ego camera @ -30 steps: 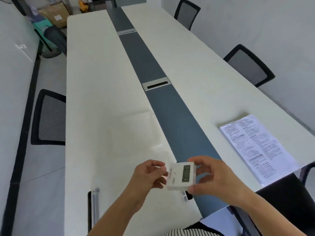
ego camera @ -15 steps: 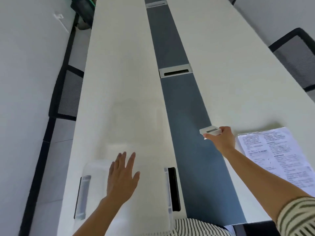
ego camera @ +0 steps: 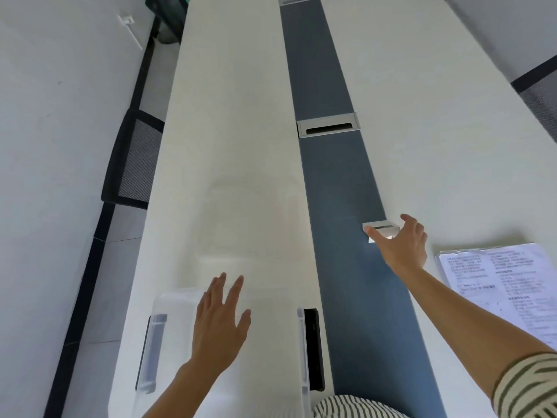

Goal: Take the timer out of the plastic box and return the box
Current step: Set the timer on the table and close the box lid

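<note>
At the far left, a black mesh chair [ego camera: 132,159] was seen tucked against the long white table [ego camera: 235,116], between the table's edge and the wall. On the near left part of the table the clear plastic box [ego camera: 177,300] was found, its translucent body hard to make out against the white top, with a dark latch [ego camera: 150,351] on its left side and another latch [ego camera: 313,348] on its right. The left hand [ego camera: 221,324] was held flat over the top of the box, fingers spread and gripping nothing; whether the palm was pressed on the plastic or only hovering above it could not be told.

Down the middle of the table a blue-grey strip [ego camera: 331,182] was laid, and a metal cable hatch [ego camera: 328,127] was set into it farther off.

To the right, the small white timer [ego camera: 380,228] was spotted lying flat at the right edge of that strip, well apart from the box. The right hand [ego camera: 402,247] was stretched out just over it with the fingers loosened and splayed; the thumb was placed at the timer's near side, and no clenching grip was shown, though light contact could not be ruled out. A striped sleeve [ego camera: 530,387] was noted at the near right corner.

At the right, a stack of printed sheets [ego camera: 509,285] was left lying on the white top, near the right hand.
</note>
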Motion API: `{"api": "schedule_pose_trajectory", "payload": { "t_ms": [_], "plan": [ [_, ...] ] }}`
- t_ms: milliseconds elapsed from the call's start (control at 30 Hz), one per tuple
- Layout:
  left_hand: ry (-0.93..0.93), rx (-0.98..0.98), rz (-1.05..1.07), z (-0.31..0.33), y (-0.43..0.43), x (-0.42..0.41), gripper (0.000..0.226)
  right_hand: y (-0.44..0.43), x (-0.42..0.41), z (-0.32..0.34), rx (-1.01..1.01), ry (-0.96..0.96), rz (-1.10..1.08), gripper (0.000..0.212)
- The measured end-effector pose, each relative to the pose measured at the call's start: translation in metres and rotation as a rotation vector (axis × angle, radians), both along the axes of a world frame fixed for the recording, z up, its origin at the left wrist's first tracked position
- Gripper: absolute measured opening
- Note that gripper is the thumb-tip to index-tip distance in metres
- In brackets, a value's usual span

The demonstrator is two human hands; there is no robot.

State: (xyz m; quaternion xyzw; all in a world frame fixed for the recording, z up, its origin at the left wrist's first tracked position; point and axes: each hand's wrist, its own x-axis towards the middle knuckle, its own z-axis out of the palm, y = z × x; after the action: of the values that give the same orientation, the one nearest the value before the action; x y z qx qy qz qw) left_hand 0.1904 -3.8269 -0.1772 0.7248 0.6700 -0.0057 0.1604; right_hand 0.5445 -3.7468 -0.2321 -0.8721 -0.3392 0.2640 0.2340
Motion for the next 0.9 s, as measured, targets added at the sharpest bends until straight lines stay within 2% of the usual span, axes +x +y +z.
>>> {"api": "schedule_pose_trajectory", "payload": {
  "t_ms": [67,133,233,367,467,533,633,900],
  "plan": [
    [-0.067,0.059,0.089,0.003,0.002,-0.012,0.057,-0.001,-0.01,0.012,0.125,-0.074,0.049,0.072],
    [-0.072,0.113,0.165,0.003,0.003,-0.031,0.055,0.002,-0.027,0.022,0.186,-0.031,0.144,0.049],
    [-0.004,0.119,0.314,0.0,0.002,-0.07,0.056,0.016,-0.066,0.021,0.066,0.112,0.355,0.033],
    [0.024,0.056,0.557,-0.005,-0.015,-0.116,0.06,0.045,-0.116,-0.003,-0.14,0.13,0.509,0.039],
    [-0.057,-0.058,0.678,-0.01,-0.038,-0.127,0.065,0.067,-0.134,-0.021,-0.28,0.121,0.465,0.039],
    [-0.166,-0.097,0.705,-0.012,-0.051,-0.125,0.062,0.075,-0.139,-0.028,-0.338,0.106,0.419,0.042],
    [-0.254,-0.084,0.756,-0.016,-0.056,-0.127,0.057,0.079,-0.141,-0.033,-0.367,0.043,0.428,0.036],
    [-0.317,-0.058,0.764,-0.022,-0.055,-0.132,0.052,0.059,-0.124,-0.033,-0.344,-0.067,0.401,0.029]
  ]
}}
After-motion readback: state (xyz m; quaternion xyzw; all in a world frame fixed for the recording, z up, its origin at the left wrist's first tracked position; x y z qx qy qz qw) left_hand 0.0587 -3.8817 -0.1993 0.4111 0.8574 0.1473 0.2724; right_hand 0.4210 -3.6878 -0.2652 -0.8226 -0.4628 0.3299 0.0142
